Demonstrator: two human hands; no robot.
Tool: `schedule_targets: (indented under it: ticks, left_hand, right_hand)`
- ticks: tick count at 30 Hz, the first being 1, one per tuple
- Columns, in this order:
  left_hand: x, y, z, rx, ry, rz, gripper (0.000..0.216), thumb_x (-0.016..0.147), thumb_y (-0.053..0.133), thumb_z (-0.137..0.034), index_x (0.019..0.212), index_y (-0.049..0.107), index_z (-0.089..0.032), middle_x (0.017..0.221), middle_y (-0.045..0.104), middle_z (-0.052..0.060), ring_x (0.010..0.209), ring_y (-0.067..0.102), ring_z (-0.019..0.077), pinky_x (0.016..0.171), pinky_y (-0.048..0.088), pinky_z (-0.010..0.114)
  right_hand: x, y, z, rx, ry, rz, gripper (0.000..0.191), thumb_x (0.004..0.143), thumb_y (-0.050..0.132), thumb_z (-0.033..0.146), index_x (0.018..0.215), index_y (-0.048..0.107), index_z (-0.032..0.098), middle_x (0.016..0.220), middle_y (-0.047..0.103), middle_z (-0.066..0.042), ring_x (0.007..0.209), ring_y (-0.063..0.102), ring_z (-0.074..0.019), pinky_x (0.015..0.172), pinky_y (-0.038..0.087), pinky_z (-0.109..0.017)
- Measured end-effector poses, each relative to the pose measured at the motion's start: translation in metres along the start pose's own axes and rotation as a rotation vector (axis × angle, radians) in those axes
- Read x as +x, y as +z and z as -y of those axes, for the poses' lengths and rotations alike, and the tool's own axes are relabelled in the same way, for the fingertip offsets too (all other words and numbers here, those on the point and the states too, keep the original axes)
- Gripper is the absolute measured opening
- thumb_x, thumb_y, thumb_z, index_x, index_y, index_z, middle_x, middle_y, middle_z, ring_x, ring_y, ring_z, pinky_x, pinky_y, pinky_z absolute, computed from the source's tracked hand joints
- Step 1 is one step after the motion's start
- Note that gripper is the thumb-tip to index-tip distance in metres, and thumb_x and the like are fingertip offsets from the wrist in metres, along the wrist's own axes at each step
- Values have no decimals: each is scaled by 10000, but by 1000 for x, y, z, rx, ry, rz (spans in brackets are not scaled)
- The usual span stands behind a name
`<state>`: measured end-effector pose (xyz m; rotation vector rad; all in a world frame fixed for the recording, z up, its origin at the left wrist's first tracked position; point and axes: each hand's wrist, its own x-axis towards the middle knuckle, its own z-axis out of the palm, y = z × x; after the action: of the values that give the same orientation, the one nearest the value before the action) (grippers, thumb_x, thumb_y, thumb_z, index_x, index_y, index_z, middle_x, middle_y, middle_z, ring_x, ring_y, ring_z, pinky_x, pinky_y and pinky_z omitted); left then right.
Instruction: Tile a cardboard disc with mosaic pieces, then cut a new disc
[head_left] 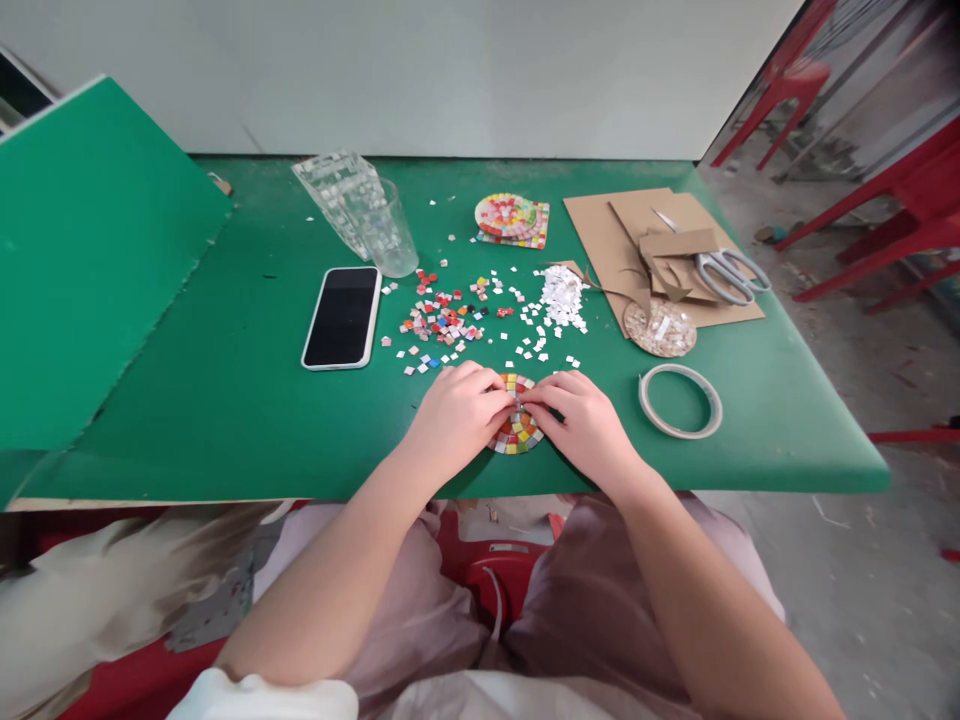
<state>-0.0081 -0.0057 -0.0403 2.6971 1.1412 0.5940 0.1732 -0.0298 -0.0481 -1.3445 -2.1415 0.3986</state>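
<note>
A round mosaic coaster (517,436) with rings of coloured tiles lies flat near the table's front edge. My left hand (461,415) reaches over its left side, fingers pinched near the centre. From the right, my right hand (577,415) meets it there, thumb and forefinger also pinched. Something small sits at the fingertips, too small to name. Beyond the hands spread loose coloured tiles (442,318) and a heap of white tiles (561,293). Finished-looking mosaic pieces (511,218) are stacked farther back.
A phone (342,318) lies left of the tiles, by a clear plastic cup (396,235) holding tile sheets (341,195). To the right are a tape roll (681,401), a round tiled disc (661,328), cardboard (592,225) and scissors (727,275). A green board (97,270) stands at left.
</note>
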Motion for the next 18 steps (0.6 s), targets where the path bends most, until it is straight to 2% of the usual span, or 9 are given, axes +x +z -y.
schedule_targets:
  ticks: [4,8,11,18]
  left_hand:
    - [-3,-9,5,-58,-38,-9,198,850,491,-202,900,682,-200,877,640,36,830,518,168,758,439,340]
    - [-6,-17,9,-57,-47,15,241,805,482,-109,885,688,-202,892,637,27,840,516,169,767,439,340]
    - [-8,-15,7,-63,-15,44,255,787,483,-97,883,694,-203,913,637,27,865,518,174,780,444,338]
    - [-8,-8,4,-48,19,60,277,794,462,-94,904,692,-202,916,644,33,864,539,181,767,472,343]
  right_hand:
    - [-3,-1,0,-9,-30,-9,264,822,473,83,940,672,210,899,629,-55,838,537,-195,770,478,-346]
    - [-6,-1,0,-47,-75,-23,250,819,467,87,857,689,196,908,626,-64,846,523,-204,770,474,-350]
    - [-7,-1,1,-79,-107,-23,229,826,480,115,822,697,187,913,639,-65,838,521,-206,756,471,-353]
    - [-6,-1,4,-136,-114,6,241,827,477,117,884,698,194,940,643,-75,847,524,-213,739,465,-370]
